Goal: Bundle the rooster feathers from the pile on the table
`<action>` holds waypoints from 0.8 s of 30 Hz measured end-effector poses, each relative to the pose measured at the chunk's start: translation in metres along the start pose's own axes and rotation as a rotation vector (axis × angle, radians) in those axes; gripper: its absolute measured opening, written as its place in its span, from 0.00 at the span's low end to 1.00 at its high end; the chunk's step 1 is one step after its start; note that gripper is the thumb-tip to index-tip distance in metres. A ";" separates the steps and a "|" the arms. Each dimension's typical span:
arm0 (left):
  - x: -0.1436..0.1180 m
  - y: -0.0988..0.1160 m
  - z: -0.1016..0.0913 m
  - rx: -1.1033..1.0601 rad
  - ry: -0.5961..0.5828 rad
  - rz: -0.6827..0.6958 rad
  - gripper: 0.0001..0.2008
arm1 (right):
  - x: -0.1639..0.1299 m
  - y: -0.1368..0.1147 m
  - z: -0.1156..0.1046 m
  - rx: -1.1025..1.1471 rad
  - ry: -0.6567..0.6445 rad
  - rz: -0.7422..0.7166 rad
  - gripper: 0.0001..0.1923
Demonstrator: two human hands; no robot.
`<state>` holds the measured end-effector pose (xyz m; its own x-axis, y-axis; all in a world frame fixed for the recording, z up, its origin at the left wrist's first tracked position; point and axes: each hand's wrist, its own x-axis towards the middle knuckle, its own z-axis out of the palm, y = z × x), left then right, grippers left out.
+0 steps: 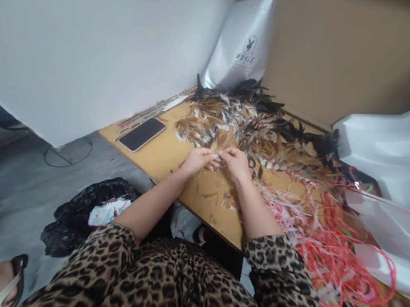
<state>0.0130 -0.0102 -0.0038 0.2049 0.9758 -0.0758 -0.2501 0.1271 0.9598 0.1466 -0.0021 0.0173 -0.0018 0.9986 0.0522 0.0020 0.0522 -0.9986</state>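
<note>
Your left hand (pixel 198 158) and right hand (pixel 237 161) meet fingertip to fingertip, both grips pinched on a small feather tuft (pixel 219 155) at the near edge of the feather pile (pixel 248 124), which spreads away across the counter (pixel 172 164).

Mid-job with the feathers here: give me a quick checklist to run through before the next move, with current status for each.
1. Left hand on the feathers: ok, fingers pinched at the pile's near edge.
2. Right hand on the same bunch: ok, touching the left.
3. Exactly what the fingers grip: cannot tell, too small.
4. Phone apart from the feathers: ok.
5. Red strings kept on the table: not ok, they hang over the near edge.
</note>
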 end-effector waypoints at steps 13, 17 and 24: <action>0.001 -0.001 -0.001 0.049 0.056 0.054 0.11 | -0.001 0.004 0.003 0.074 -0.055 0.034 0.15; 0.003 -0.003 -0.002 0.110 0.067 0.082 0.10 | -0.002 0.000 0.003 -0.107 -0.073 -0.048 0.15; -0.001 0.000 -0.001 0.077 -0.040 0.053 0.13 | 0.000 0.002 0.002 0.066 -0.038 0.060 0.16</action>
<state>0.0114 -0.0114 -0.0042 0.2312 0.9728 -0.0155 -0.1880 0.0603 0.9803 0.1450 -0.0025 0.0152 -0.0420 0.9991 -0.0068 -0.0630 -0.0094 -0.9980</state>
